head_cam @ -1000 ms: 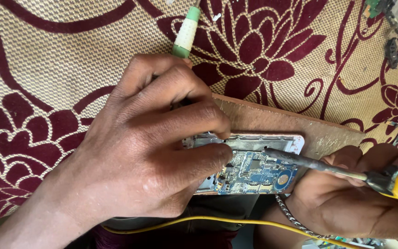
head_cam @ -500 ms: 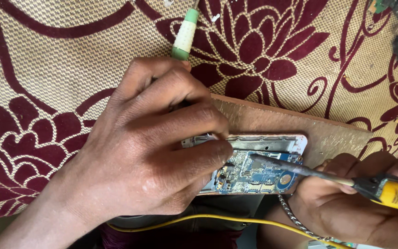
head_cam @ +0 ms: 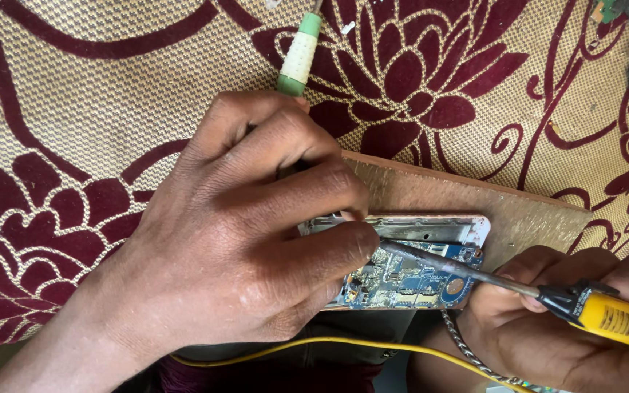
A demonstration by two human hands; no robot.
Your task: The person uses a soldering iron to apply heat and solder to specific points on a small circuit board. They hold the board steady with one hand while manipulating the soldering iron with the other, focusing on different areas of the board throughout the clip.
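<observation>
My left hand (head_cam: pixel 234 240) lies palm down over the left part of an opened phone (head_cam: pixel 409 266), fingers curled and pressing it onto a wooden board (head_cam: pixel 475 196); my forefinger tip meets the metal shaft of the soldering iron (head_cam: pixel 518 287). A green and white tool (head_cam: pixel 298 57) points out from behind my knuckles toward the top edge of the mat (head_cam: pixel 74 109). The phone lies lengthwise along the board, its blue circuit board (head_cam: pixel 409 280) bare inside the white frame. The iron's long axis runs left to right, tip pointing left onto the circuit board, yellow handle at the right. My right hand (head_cam: pixel 569 327) is closed around that handle. A yellow wire (head_cam: pixel 285 343) crosses below.
</observation>
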